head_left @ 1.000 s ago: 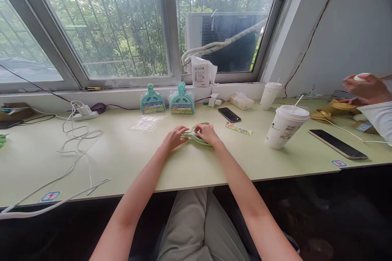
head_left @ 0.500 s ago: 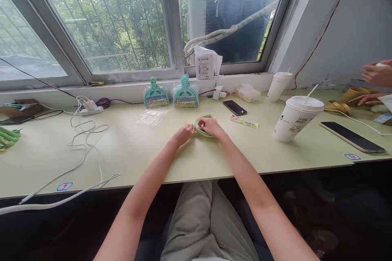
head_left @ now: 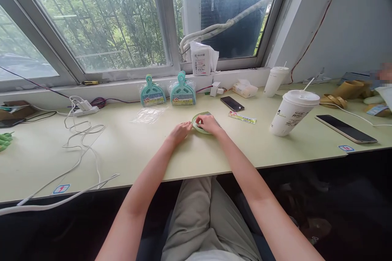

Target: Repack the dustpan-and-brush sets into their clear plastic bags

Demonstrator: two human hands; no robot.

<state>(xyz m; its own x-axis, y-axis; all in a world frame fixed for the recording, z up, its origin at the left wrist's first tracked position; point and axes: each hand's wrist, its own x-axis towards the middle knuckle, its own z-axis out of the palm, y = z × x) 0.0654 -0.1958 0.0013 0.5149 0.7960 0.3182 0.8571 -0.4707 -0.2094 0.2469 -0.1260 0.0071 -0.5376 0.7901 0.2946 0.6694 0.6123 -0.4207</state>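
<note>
A small pale green dustpan (head_left: 198,124) lies flat on the light green table (head_left: 134,155), in front of me. My right hand (head_left: 208,124) rests on top of it with fingers curled and pinched at its upper left rim. My left hand (head_left: 179,132) sits just left of the pan, fingers bent, fingertips touching its edge. Two packaged teal dustpan sets (head_left: 152,94) (head_left: 183,93) stand against the window ledge behind. An empty clear plastic wrapper (head_left: 148,116) lies to the left of the pan.
A lidded paper cup with straw (head_left: 290,112) stands at right, another cup (head_left: 272,81) behind it. Two phones (head_left: 232,103) (head_left: 345,129) lie on the table, with a label strip (head_left: 241,118). White cables (head_left: 82,138) and a power strip (head_left: 83,109) are at left. Another person is blurred at far right.
My hands stay on the green dustpan; the left hand has drawn slightly away from its handle side. The other person's hands at far right have moved out of clear view.
</note>
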